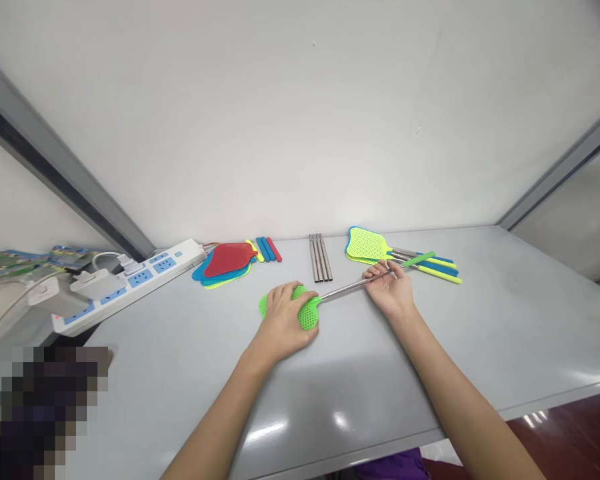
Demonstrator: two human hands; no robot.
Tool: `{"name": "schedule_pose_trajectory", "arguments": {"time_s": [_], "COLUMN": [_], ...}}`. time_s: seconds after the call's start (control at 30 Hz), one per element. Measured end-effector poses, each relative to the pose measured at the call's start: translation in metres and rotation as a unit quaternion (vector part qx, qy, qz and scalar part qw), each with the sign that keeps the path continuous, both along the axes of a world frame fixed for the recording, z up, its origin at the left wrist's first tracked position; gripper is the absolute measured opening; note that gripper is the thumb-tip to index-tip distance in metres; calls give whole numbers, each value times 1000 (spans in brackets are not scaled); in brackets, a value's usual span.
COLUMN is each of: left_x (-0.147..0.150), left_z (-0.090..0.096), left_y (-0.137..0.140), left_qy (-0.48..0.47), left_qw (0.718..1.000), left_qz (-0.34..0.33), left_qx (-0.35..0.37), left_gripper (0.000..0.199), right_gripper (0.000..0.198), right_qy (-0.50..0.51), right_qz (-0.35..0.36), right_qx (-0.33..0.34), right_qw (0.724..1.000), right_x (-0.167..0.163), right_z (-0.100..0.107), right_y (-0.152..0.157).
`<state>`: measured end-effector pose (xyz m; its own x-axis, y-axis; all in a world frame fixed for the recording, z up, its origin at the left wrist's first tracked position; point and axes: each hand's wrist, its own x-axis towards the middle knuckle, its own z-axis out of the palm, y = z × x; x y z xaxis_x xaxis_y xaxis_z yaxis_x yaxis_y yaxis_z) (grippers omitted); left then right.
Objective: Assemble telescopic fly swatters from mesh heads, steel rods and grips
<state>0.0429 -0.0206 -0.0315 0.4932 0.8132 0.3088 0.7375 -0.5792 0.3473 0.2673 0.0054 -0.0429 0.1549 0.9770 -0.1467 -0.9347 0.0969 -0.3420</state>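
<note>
A green fly swatter (309,316) with a metal rod and a green handle (419,259) lies slantwise between my hands. My left hand (286,320) grips its perforated head from above, thumb on the near side. Palm turned up, my right hand (390,287) has its fingers around the metal rod just short of the handle. Behind my right hand lies a pile of fly swatters (367,245) with yellow and blue heads and handles. Several loose metal rods (321,259) rest side by side beyond my hands.
Loose swatter heads (230,260) in red, blue and yellow are stacked at the back left, beside short coloured handles (269,249). A white power strip (130,287) with plugged-in adapters runs along the left. A wall (300,120) closes off the back of the grey table (180,373).
</note>
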Motion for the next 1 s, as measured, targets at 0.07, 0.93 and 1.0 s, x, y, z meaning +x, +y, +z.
{"name": "schedule_pose_trajectory", "arguments": {"time_s": [0.07,0.93,1.0], "left_x": [-3,-4,-3], "left_z": [0,-2,-2], "left_y": [3,5,4], "left_qy": [8,-18,-20], "left_qw": [1000,1000,1000], "left_qz": [-1,22,17], "left_qx": [2,-14,-17], "left_gripper": [41,23,20], "right_gripper": [12,12,12], "right_qy": [2,16,14], "right_qz": [-14,-75,-76], "right_qx": [4,-34,-41], "right_qw": [1000,996,996], "right_x": [4,28,28], "right_z": [0,-7,-7], "right_y": [0,4,4]}}
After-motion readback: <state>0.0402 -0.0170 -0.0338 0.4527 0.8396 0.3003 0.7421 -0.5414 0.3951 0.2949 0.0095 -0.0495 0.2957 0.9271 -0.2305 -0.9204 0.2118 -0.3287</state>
